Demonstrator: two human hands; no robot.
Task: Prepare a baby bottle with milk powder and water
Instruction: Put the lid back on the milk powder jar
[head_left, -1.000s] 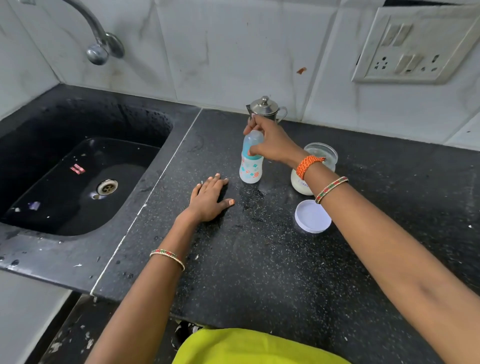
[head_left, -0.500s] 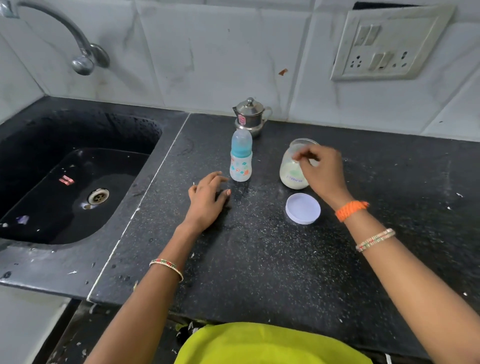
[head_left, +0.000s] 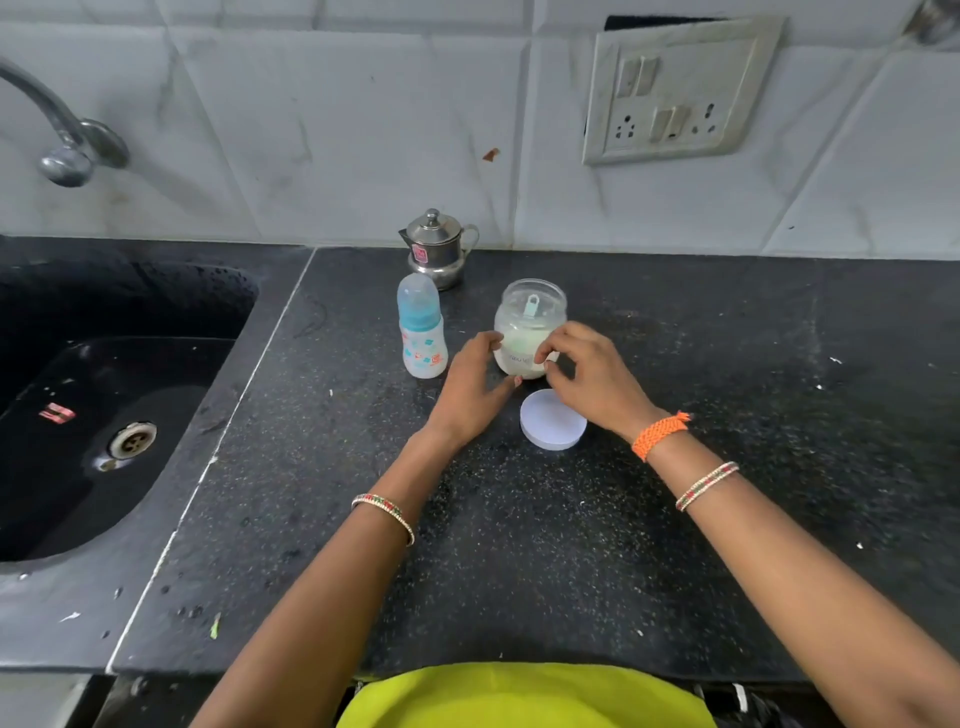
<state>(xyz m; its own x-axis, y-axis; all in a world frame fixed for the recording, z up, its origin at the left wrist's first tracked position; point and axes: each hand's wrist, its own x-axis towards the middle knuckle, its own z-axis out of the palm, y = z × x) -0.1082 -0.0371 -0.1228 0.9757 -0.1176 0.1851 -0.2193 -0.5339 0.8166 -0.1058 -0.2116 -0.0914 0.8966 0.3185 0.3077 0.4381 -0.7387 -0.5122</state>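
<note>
- Both hands cup the powder jar (head_left: 530, 332) from opposite sides: the left hand (head_left: 475, 387) curls its fingers against the jar's left wall and the right hand (head_left: 589, 376) wraps the right wall, probably to steady it or draw it nearer for scooping.
- 1 white lid (head_left: 553, 420) lies flat on the black counter (head_left: 571, 545) just near of the jar, between the 2 wrists, so the jar mouth is open and within reach.
- 1 jar stands upright, partly filled with pale powder, with 1 scoop handle (head_left: 531, 305) showing inside its upper half.
- 1 baby bottle (head_left: 422, 332) stands upright just left of the jar, apart from both hands, its teat cap on; it looks as yet unopened, so filling seems not yet begun.
- 1 small steel pot (head_left: 438, 248) sits far, against the wall, behind the bottle; it may hold the water, though its contents are hidden.
- 1 sink (head_left: 104, 415) lies at left with 1 tap (head_left: 67, 140) above it.
</note>
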